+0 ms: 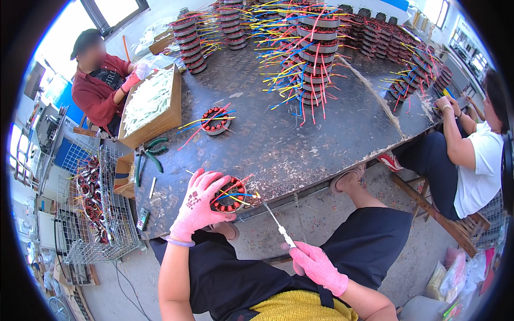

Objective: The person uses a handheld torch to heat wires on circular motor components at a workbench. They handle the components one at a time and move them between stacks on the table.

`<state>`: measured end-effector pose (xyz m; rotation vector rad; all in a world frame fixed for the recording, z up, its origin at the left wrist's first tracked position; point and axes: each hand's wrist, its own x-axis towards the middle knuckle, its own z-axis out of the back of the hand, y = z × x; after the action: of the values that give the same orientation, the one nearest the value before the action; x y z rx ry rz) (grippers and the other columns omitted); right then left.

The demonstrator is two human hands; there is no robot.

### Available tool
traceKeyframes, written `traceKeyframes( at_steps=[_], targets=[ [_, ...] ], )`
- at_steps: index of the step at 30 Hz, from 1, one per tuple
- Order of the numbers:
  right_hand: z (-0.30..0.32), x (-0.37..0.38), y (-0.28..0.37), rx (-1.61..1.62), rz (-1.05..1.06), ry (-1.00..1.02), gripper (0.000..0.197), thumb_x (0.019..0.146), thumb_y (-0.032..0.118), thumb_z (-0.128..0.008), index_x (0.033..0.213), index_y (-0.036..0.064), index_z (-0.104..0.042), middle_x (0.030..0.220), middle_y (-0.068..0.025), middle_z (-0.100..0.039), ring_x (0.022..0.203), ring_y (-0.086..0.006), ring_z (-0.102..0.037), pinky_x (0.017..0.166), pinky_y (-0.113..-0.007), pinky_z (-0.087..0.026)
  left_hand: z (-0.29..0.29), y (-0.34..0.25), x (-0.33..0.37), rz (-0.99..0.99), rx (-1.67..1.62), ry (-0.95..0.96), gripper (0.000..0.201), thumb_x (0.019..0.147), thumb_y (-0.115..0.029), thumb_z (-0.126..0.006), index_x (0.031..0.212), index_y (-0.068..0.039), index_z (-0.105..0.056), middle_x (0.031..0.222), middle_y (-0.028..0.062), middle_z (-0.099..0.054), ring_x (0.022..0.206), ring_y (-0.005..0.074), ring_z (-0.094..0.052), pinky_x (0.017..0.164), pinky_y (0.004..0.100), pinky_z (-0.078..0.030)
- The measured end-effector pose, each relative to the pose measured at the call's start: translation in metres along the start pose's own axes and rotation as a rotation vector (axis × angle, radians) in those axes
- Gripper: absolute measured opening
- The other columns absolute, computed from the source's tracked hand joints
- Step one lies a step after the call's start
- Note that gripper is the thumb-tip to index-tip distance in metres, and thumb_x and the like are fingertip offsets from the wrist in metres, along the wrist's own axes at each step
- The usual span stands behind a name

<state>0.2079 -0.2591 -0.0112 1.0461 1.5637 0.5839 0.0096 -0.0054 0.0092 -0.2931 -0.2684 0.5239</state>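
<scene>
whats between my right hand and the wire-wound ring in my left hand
In the head view, a slim white-handled tool: the right hand grips its handle end, and its thin shaft points toward the wire-wound ring.

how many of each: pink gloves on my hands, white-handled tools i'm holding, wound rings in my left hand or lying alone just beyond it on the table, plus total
Pink gloves: 2
White-handled tool: 1
Wound rings: 2, one held, one on the table
Total: 5
</scene>
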Motion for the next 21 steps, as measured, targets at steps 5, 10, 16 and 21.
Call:
traceKeyframes(
  at_steps=[5,10,16,21],
  targets=[
    [0.0009,-0.0002,-0.0019,-0.023,0.010,0.002,0.037,0.102,0.026,-0.046,0.127,0.0013,-0.057,0.065,0.0036,-0.047,0.057,-0.0049,-0.044,0.053,-0.022,-0.036,-0.0010,0.0017,-0.0006,-0.004,0.000,-0.002,0.086,0.055,-0.040,-0.086,0.130,-0.011,-0.055,0.128,0.0111,-0.055,0.125,0.0296,-0.047,0.115,0.0500,-0.025],
    [0.0003,-0.0011,-0.0021,0.042,0.002,-0.003,0.037,0.102,0.026,-0.046,0.127,0.0016,-0.056,0.065,0.0037,-0.046,0.057,-0.0048,-0.044,0.054,-0.022,-0.035,0.0012,-0.0004,-0.0002,0.001,-0.003,0.010,0.086,0.055,-0.041,-0.085,0.130,-0.011,-0.055,0.128,0.0113,-0.054,0.125,0.0296,-0.047,0.115,0.0500,-0.024],
    [0.0007,0.0014,-0.0042,0.021,0.004,0.006,0.038,0.102,0.027,-0.045,0.128,0.0016,-0.056,0.065,0.0034,-0.046,0.057,-0.0051,-0.044,0.054,-0.023,-0.036,0.0006,0.0002,0.0001,0.002,-0.007,0.013,0.086,0.055,-0.040,-0.085,0.130,-0.011,-0.055,0.128,0.0114,-0.054,0.126,0.0295,-0.047,0.115,0.0501,-0.024],
    [-0.0003,0.0008,0.0013,-0.032,0.006,0.002,0.039,0.102,0.028,-0.045,0.128,0.0012,-0.055,0.063,0.0031,-0.045,0.056,-0.0055,-0.043,0.053,-0.023,-0.036,0.0000,0.0010,-0.0011,0.002,-0.008,0.005,0.086,0.056,-0.040,-0.086,0.131,-0.011,-0.055,0.128,0.0115,-0.054,0.126,0.0295,-0.047,0.115,0.0501,-0.024]
  ],
)
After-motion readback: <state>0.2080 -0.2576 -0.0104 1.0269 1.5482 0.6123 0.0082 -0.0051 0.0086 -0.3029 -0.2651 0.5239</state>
